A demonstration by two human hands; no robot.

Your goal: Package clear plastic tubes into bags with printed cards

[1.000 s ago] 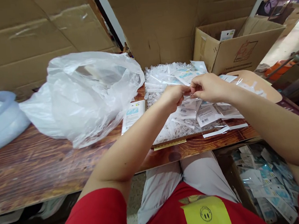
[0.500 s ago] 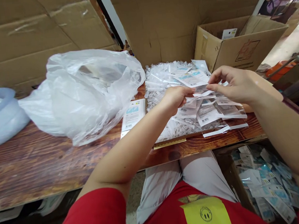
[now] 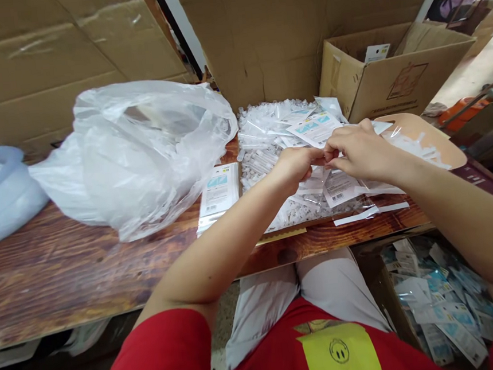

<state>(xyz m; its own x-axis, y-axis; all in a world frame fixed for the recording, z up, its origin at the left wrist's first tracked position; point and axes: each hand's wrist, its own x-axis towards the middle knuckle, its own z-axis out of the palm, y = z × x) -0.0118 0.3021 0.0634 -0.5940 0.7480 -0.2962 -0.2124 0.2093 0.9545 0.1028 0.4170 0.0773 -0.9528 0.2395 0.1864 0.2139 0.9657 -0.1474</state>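
Note:
My left hand [image 3: 297, 168] and my right hand [image 3: 358, 151] meet above a heap of small white plastic pieces [image 3: 257, 161]. Both are closed in a pinch at the opening edge of a clear plastic packet, most of which my fingers hide. Just under them lie several clear packets with printed cards [image 3: 342, 187], their white strips [image 3: 357, 215] hanging toward the table's front edge. Beyond my fingers rests a white and blue printed card [image 3: 316, 128]. A stack of similar cards [image 3: 219, 190] stands left of the heap.
A large white plastic bag [image 3: 141, 159] and a pale blue tub [image 3: 9, 194] occupy the left of the wooden table [image 3: 85, 268]. At right are a cardboard box [image 3: 410, 81] and a beige tray [image 3: 441, 139] with white pieces. Below sits a box of filled packets [image 3: 447, 305].
My right hand has moved left and now touches my left hand's fingertips. The beige tray behind it shows more. The packet edge that showed between my hands is now mostly covered.

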